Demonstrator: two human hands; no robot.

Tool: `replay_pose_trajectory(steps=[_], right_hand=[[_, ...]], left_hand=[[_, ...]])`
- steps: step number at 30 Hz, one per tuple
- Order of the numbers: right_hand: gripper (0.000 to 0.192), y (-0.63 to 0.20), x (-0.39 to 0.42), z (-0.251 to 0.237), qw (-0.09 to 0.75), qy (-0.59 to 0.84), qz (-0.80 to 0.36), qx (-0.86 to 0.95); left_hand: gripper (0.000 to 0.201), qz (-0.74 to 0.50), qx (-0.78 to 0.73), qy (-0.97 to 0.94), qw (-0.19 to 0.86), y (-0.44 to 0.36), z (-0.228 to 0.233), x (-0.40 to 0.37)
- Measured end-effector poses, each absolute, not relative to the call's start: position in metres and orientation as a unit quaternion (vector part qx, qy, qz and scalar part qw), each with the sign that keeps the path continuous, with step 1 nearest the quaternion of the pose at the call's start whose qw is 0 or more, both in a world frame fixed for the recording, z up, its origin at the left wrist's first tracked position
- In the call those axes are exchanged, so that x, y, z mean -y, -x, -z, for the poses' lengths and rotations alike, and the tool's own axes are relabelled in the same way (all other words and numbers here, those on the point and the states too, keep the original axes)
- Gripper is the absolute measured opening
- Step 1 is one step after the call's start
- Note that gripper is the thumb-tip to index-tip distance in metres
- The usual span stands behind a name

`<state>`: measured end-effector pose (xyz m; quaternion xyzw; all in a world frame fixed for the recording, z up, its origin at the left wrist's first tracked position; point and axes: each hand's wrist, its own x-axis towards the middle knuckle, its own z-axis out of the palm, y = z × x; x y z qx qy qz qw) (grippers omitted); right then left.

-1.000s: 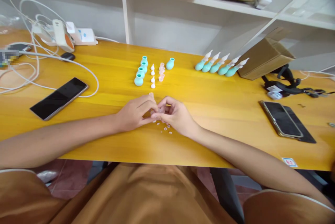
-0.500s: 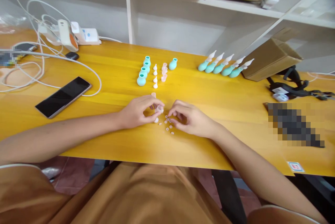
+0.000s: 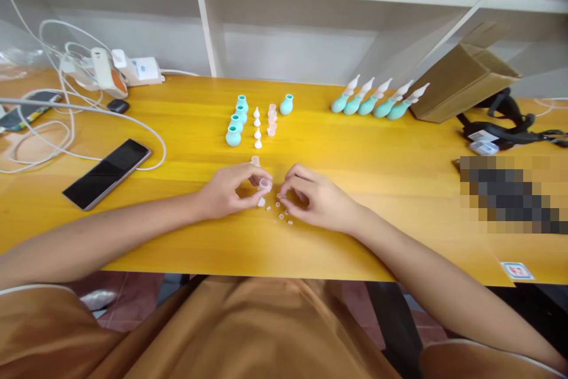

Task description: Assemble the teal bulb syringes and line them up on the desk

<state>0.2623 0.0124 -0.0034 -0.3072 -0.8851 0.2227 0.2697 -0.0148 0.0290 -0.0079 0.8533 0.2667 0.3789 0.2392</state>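
Left hand (image 3: 231,191) is pinching a small clear cap (image 3: 265,183) | right hand (image 3: 317,198) is closing on tiny beads (image 3: 280,211), grip unclear | next likely needing a fine fingertip pick

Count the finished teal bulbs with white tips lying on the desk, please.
5. The assembled bulbs lie side by side in one slanted row at the far right of the desk, beside the cardboard box. None seems hidden.

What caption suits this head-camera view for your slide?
Left hand pinches a small clear cap; right hand rests at tiny white pieces on the yellow table.
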Motion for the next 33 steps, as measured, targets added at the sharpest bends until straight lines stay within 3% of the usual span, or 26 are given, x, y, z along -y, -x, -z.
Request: replay_pose_trajectory(steps=[5,10,19,33], right_hand=[[0.004,-0.256,-0.014,0.006,0.375,0.285,-0.268,0.84],[0.002,-0.247,-0.013,0.008,0.423,0.277,-0.264,0.822],[0.01,-0.241,-0.008,0.013,0.439,0.299,-0.351,0.771],[0.013,-0.235,-0.008,0.018,0.447,0.324,-0.393,0.735]], left_hand=[[0.028,-0.411,-0.266,-0.79,0.368,0.015,0.012,-0.033],[0.032,-0.389,-0.257,-0.776,0.426,0.016,0.012,-0.033],[0.03,-0.379,-0.245,-0.749,0.484,0.015,0.012,-0.035],[0.032,-0.384,-0.266,-0.756,0.459,0.015,0.011,-0.033]])
